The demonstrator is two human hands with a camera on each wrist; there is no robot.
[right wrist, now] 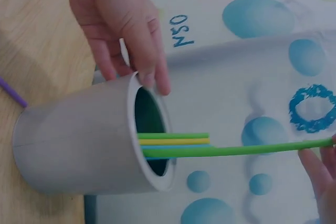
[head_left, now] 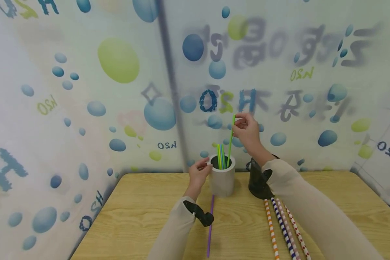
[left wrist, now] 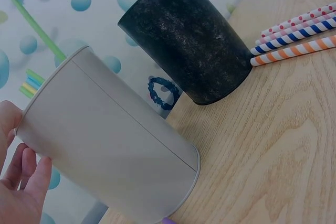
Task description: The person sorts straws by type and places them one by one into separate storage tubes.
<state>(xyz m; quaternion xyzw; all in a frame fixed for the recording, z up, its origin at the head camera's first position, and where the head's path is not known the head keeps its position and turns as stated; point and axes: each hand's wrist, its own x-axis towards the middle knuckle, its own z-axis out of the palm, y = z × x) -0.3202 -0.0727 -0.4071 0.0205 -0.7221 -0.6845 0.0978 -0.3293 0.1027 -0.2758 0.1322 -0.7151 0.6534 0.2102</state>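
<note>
- The right hand point(head_left: 248, 133), right of the centre in the head view, pinches a green straw point(head_left: 230, 144) near its top end, with thumb and fingers together on it.
- This green straw stands almost upright, a little tilted; its lower end is inside the grey cup point(head_left: 222, 185), below the centre of the frame.
- The left hand point(head_left: 199, 175) is at the upper left of the grey cup; its thumb and bent fingers hold the cup at the rim.
- Inside the cup, a small bunch of straws point(head_left: 220, 155), green, yellow and blue, leans just beside the green straw and rises above the rim.
- The grey cup stands upright on the wooden table point(head_left: 126, 216).
- A purple straw point(head_left: 209, 240) lies at the lower middle of the frame, its far end at the base of the cup; the left wrist's black device point(head_left: 199, 213) hides one part of it.
- To the right stands a black cup point(head_left: 256, 182), partly behind the right sleeve point(head_left: 312, 202).
- At the lower right, four patterned straws point(head_left: 282, 227) lie side by side: orange-striped, blue-striped, pink-striped and red-dotted.
- Behind the table hangs a pale backdrop point(head_left: 118, 59) with blue and green spots.
</note>
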